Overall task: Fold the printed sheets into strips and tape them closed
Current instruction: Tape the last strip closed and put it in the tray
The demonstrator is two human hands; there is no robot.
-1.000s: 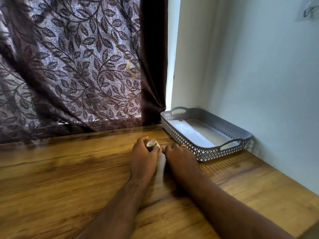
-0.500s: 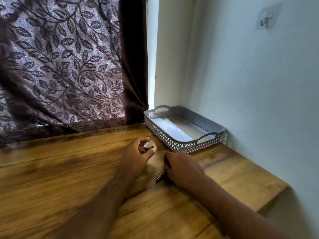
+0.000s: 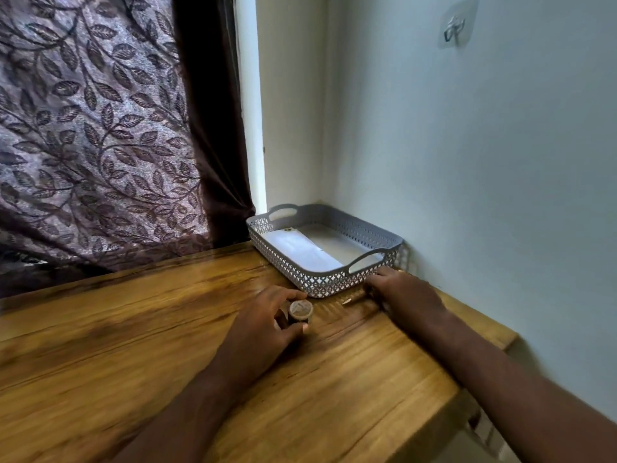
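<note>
Wooden table (image 3: 133, 345): left hand (image 3: 260, 325) pinches tape roll (image 3: 300, 313); right hand (image 3: 407, 292) by grey basket (image 3: 317, 283), grip hidden; sheet (image 3: 300, 250) mark too small to read.

A home corner; leaf-patterned curtain (image 3: 100, 135), wooden table (image 3: 167, 362), stick-on wall hook (image 3: 454, 26).

Nothing legible from where I stand — only a small dark mark (image 3: 287, 229) on the white sheet (image 3: 300, 250) in the grey tray (image 3: 320, 285), at one o'clock — too tiny to read.
</note>
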